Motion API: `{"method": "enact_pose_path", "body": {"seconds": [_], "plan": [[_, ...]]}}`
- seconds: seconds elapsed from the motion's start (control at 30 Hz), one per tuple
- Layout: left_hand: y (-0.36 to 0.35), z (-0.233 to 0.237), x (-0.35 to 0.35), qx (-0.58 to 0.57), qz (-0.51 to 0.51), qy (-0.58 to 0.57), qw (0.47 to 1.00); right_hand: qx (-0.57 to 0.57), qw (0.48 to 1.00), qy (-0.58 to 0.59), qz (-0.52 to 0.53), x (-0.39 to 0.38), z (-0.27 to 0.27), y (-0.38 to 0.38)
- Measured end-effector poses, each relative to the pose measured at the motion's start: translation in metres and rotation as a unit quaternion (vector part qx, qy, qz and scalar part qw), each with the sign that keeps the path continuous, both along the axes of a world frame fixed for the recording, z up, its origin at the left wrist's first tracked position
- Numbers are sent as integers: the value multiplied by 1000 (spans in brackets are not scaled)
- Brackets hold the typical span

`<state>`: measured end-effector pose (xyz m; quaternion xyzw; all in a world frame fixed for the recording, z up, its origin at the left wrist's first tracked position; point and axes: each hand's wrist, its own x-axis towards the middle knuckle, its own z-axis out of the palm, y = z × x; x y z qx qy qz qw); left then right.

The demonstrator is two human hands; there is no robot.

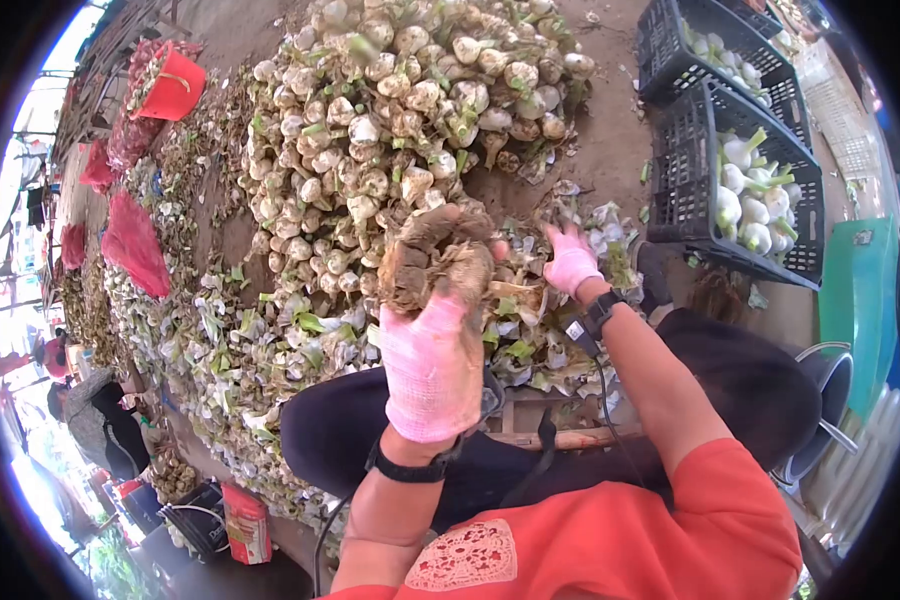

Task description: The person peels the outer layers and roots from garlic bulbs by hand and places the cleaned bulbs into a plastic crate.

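Note:
My left hand [432, 350], in a pink-and-white knit glove, is raised in front of my chest. Its fingers are curled and caked with brown dirt; whatever lies between them is brown and hard to tell from the glove. My right hand [573, 262], in a pink glove, reaches out low over loose peelings [610, 235] with its fingers spread and nothing visible in them. Beyond both hands rises a large heap of soil-stained garlic bulbs [370, 130] with short cut stems.
Two black plastic crates [705, 240] at the right hold cleaned white garlic bulbs [755, 195]. A red bucket [173, 85] and red mesh sacks [135, 245] are at the left. Garlic skins [200, 330] cover the ground. Another person [105, 420] is at the far left.

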<state>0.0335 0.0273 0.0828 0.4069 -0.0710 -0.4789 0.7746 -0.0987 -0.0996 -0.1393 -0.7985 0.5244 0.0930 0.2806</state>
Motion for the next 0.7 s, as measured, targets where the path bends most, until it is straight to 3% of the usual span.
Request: {"method": "enact_pose_path", "body": {"seconds": [0.2, 0.33, 0.4, 0.47, 0.53, 0.6, 0.7], "plan": [[1, 8, -1, 16, 2, 3, 1000, 26, 997, 57, -45, -86, -53, 44], [3, 18, -2, 20, -18, 7, 1000, 101, 978, 161, 82, -142, -69, 90], [3, 20, -3, 1, -16, -5, 1000, 155, 960, 209, 106, -134, -49, 89], [6, 21, -6, -17, -18, -1, 1000, 267, 912, 231, 207, -120, -30, 65], [9, 22, -7, -20, -35, -14, 999, 210, 952, 155, 160, -103, -6, 43], [10, 26, -7, -17, -38, -12, 999, 67, 985, 134, 82, -71, 31, 36], [11, 24, -4, -3, -23, -25, 999, -7, 994, 5, 108, -37, 31, 27]]}}
